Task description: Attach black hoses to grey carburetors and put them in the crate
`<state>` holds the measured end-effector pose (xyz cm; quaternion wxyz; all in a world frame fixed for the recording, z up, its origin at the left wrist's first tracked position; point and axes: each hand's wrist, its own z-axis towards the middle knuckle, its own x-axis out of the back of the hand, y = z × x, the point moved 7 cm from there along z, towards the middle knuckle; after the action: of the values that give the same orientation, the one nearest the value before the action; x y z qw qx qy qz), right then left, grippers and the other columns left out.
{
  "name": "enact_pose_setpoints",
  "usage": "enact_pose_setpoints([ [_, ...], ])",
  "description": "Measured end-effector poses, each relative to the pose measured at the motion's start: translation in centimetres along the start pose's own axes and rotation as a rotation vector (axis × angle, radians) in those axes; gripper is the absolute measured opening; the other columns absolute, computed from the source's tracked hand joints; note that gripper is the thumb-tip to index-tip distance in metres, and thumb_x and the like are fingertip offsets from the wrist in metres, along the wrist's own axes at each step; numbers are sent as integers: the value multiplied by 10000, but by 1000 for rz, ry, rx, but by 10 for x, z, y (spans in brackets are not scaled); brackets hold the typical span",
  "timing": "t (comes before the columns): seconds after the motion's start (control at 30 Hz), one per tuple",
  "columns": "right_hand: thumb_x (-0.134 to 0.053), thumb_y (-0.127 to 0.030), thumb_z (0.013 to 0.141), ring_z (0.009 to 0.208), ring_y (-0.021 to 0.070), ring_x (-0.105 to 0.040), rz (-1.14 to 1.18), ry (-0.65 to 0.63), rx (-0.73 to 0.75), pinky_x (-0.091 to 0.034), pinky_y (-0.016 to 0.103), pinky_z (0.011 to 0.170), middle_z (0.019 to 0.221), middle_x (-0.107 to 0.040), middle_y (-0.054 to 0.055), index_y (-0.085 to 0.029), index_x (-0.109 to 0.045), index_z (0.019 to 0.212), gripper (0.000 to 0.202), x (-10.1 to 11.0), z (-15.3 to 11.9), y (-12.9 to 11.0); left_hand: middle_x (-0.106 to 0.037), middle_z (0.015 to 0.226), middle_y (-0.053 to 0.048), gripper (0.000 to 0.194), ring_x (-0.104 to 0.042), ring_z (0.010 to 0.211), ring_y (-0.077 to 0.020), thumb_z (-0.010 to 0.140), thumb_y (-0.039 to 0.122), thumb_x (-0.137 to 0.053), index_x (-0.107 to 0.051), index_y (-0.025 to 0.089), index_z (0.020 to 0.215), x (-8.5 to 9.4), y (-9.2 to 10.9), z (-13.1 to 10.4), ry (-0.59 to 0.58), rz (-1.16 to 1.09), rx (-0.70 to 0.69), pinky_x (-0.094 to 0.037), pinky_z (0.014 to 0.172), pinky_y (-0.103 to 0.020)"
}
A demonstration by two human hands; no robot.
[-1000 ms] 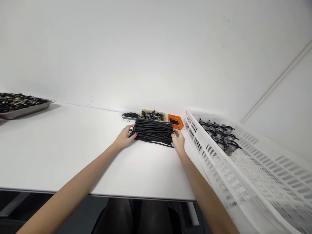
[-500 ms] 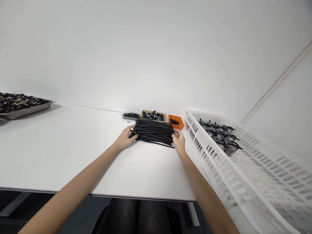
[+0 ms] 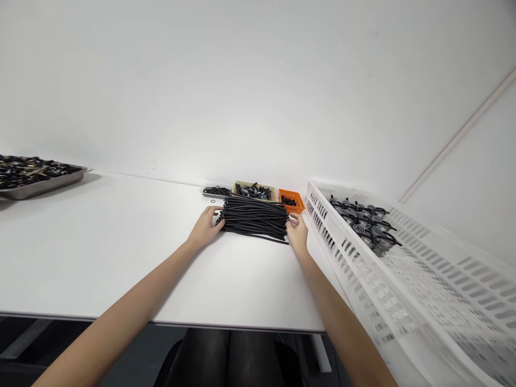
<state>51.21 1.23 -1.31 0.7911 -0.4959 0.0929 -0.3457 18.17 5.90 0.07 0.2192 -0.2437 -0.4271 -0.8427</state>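
A bundle of thin black tubes [image 3: 253,216] lies crosswise on the white table, its ends roughly level at either side. My left hand [image 3: 206,227] is curved round the left ends, thumb at the front and fingers behind. At the opposite ends, my right hand [image 3: 297,231] cups the tubes between thumb and fingers. Small fittings seem to sit on the left ends, too small to make out. One tube at the front lies a little apart from the others.
Behind the bundle stand a clear tray [image 3: 216,191] of black rings, a cream basket [image 3: 274,194] of black and grey parts, and an orange basket [image 3: 296,208]. A loose ring [image 3: 213,201] lies nearby. A large white crate [image 3: 342,258] stands right; a metal tray [image 3: 44,185] sits far left.
Both hands have eased slightly outward at the bundle's ends, and my left thumb has drawn back from over the tubes. The bundle stays in place.
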Motion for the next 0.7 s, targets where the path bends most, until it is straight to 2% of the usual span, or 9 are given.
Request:
enact_pose_setpoints([
  [0.17, -497, -222, 677, 840, 208, -647, -23, 25, 9, -512, 362, 792, 990, -671, 94, -175, -589, 985, 325, 4, 1, 1, -545, 1022, -49, 263, -574, 951, -231, 746, 310, -549, -506, 222, 989, 4, 0, 0, 40, 26, 20, -472, 832, -378],
  [0.3, -502, -217, 671, 818, 203, -640, -28, 24, 14, -515, 349, 763, 961, -663, 92, -170, -593, 971, 317, 4, 1, 0, -552, 886, -17, 280, -568, 889, -220, 717, 279, -559, -493, 224, 984, 4, 0, 0, 33, 41, 20, -459, 809, -366],
  [0.7, -527, -211, 651, 777, 191, -613, -14, 40, 46, -517, 344, 747, 830, -630, 47, -178, -603, 940, 300, 4, 5, 3, -566, 859, -1, 293, -586, 847, -192, 731, 276, -535, -482, 229, 1016, 2, 1, -1, 3, 23, 35, -462, 745, -314],
])
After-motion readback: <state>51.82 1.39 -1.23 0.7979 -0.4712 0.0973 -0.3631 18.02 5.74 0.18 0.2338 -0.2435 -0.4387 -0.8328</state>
